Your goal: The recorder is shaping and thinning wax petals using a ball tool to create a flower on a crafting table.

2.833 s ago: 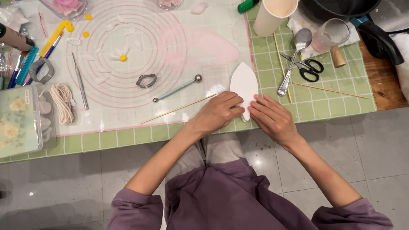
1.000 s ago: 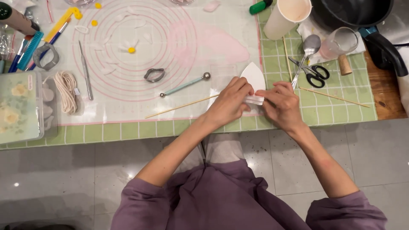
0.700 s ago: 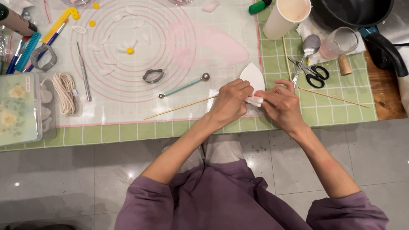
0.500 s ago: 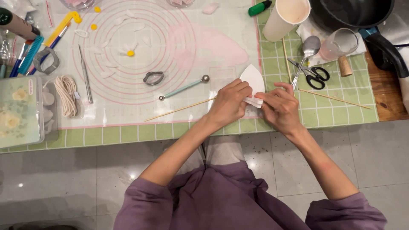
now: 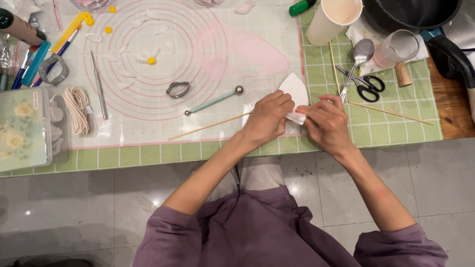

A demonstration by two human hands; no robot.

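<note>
While both hands pinch its lower edge — left hand [image 5: 267, 118], right hand [image 5: 325, 123] — the white pointed paper piece [image 5: 295, 91] lies on the worktop's green checked mat [image 5: 396, 129], just beside a thin wooden skewer [image 5: 208, 126].

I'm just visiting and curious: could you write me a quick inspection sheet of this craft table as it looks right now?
Surface: green checked cloth under a clear mat with pink rings.
Job's things: white pointed paper piece, its lower edge pinched by both hands.
Clutter: wooden skewer, ball-tipped tool, metal cutter, scissors, spoon, paper cup, glass, cork, string coil, flowered box.
Hands: left hand and right hand both grip the paper.
Cables: nothing seen.
Surroundings: grey tiled floor; dark pan at the far right.
</note>
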